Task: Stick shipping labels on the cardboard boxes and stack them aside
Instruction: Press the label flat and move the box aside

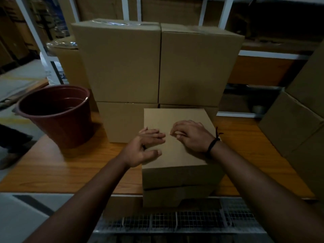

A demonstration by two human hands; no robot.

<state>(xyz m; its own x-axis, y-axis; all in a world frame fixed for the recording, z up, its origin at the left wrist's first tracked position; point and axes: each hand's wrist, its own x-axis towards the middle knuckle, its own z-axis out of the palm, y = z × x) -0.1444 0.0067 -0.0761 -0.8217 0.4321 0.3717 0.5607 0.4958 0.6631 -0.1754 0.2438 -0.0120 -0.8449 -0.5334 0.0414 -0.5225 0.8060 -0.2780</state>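
Note:
A small cardboard box (175,120) stands on the wooden table, right in front of me, on top of another box (175,195) at the table's near edge. My left hand (145,148) rests on the top face near its left edge, fingers straight and pointing right, thumb spread. My right hand (191,135) lies on the top face to the right, fingers bent down onto the cardboard. No label can be made out in the dim light. Behind the small box rise two tall cardboard boxes (119,64), side by side on lower ones.
A dark red plastic bucket (57,113) stands on the table (52,172) at the left. More cardboard boxes (298,123) are piled at the right. White shelf frames stand behind. A wire grid (175,221) lies below the table's near edge.

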